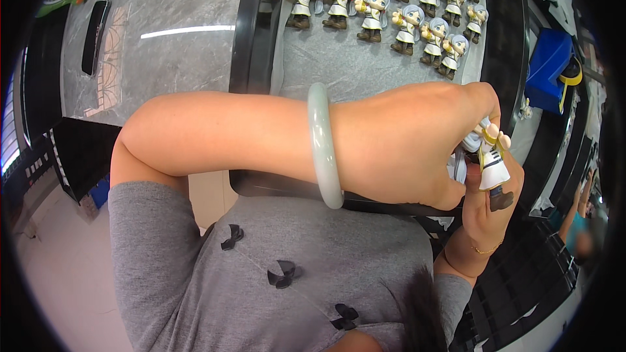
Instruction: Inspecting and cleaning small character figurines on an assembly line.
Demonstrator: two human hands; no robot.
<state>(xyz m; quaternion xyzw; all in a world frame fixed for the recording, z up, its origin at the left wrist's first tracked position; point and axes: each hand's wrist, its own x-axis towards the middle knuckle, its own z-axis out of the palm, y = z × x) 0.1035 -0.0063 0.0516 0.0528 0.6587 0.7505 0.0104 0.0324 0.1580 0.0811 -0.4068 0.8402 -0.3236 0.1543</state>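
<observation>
At the right, a small painted figurine (493, 173) with pale hair, a white outfit and dark boots is tilted, boots downward. My left hand (404, 143) reaches across, a pale jade bangle (319, 146) at its wrist. Its fingers curl around the figurine's head, and their tips are partly hidden. Underneath and behind the figurine, my right hand (514, 176) grips it too, with most of its fingers out of sight. A thin bracelet (487, 249) circles the right wrist.
Beyond my hands, several matching figurines (372, 16) stand in rows on a grey-lined tray (313, 58) with black edges. A dark phone (96, 38) lies on the marbled tabletop (182, 58) at left. A blue box (549, 68) with a yellow roll sits at right. Another person (577, 234) is farther right.
</observation>
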